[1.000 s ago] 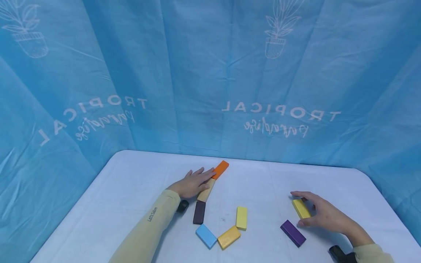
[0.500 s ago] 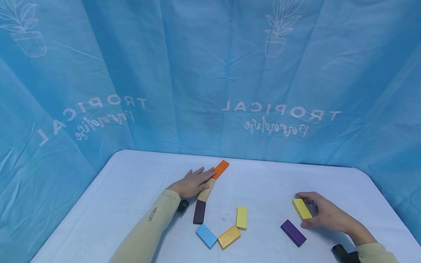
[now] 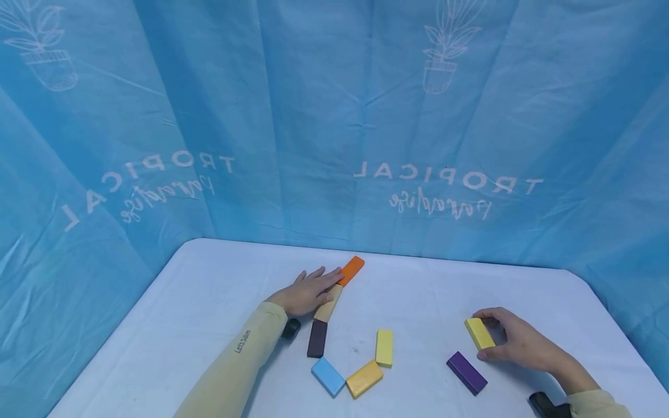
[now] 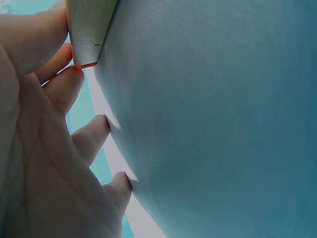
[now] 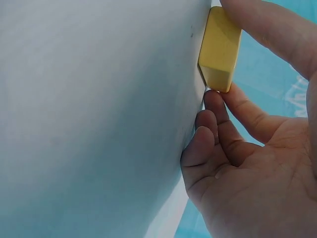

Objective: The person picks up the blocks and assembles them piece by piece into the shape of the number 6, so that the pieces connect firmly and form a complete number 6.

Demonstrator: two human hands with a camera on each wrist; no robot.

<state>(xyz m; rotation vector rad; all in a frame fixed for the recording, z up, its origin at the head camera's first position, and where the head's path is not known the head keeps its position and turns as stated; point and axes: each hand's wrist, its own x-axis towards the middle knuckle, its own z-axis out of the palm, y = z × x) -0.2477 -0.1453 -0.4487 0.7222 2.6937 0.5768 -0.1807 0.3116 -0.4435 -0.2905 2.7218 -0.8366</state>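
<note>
On the left of the white table (image 3: pixel 428 296), the left hand (image 3: pixel 300 296) lay as it had a second earlier, its fingers spread, resting at the wooden block (image 3: pixel 324 312) and the orange block (image 3: pixel 352 269). On the right, the fingers of the right hand (image 3: pixel 514 343), previously parted around the outer yellow block (image 3: pixel 478 334), had drawn in and pinched it against the thumb, just beyond the purple block (image 3: pixel 467 373); this was judged to have brought the piece under control, though no shift in its place was evident. Blocks numbered eight, left to right: one dark block (image 3: pixel 316 339), one wooden, one light blue block (image 3: pixel 328 377), one orange, one amber block (image 3: pixel 364 379), the central yellow block (image 3: pixel 384 347), one purple and the outer yellow, making two yellow.
</note>
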